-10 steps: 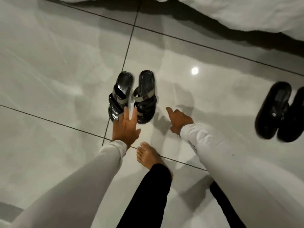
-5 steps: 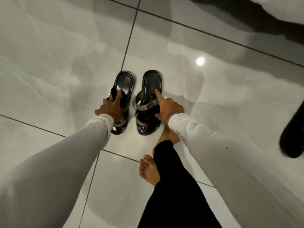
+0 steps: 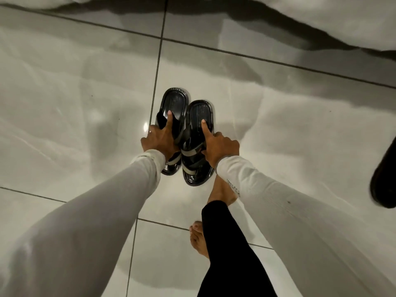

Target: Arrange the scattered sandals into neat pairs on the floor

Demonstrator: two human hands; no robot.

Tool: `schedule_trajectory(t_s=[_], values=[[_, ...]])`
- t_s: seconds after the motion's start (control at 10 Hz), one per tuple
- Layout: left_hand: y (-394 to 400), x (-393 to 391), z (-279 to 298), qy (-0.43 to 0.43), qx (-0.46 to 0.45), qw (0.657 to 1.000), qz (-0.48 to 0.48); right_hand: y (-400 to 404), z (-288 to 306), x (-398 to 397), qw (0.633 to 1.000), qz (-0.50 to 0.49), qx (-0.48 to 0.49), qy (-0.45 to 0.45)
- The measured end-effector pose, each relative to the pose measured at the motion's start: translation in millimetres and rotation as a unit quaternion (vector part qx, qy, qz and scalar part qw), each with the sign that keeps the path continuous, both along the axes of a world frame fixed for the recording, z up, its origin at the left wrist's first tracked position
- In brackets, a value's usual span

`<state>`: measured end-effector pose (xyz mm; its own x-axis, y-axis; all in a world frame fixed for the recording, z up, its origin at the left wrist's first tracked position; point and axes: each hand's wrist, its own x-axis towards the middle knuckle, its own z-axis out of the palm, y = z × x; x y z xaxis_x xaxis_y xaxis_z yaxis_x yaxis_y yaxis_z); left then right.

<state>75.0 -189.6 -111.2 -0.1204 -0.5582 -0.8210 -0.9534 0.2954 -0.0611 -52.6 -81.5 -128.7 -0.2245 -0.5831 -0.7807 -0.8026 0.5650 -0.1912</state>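
While paired mid-frame: sandals under both hands.
Left hand (image 3: 159,139) grasping left sandal (image 3: 173,116); right hand (image 3: 218,146) gripping right sandal (image 3: 198,144), touching.

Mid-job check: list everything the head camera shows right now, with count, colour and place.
strapped sandals: 2, glossy black with grey straps, side by side at centre of the floor, touching, the left one set a little further away.
dark shoe: 1 partly in view, black, cut off at the right edge.
white fabric: 1, white, along the top edge, throwing a shadow on the tiles.
floor: glossy pale grey tiles with dark grout lines.
left hand: on the left sandal, index finger on its footbed.
right hand: on the right sandal, index finger on its footbed.
sleeves: 2, light grey.
bare feet: 2, lower centre, with black trouser legs.
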Motion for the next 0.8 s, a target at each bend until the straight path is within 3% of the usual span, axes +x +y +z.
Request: schedule_trajectory(t_s=[0.3, 0.7, 0.8], values=[[-34.4, -44.6, -6.1, 0.011, 0.010, 0.999, -0.037, -31.8, -2.4, -60.4, 0.997, -0.064, -0.028, 0.036], [-32.5, -70.9, 18.1, 0.031, 0.017, 0.999, -0.032, -25.8, 28.8, -82.1, 0.995, -0.102, -0.016, -0.002], [-7.4, -60.6, 39.3, 0.051, -0.052, 0.996, -0.058, -0.2, 49.9, -88.7, 0.994, -0.100, -0.019, 0.031]])
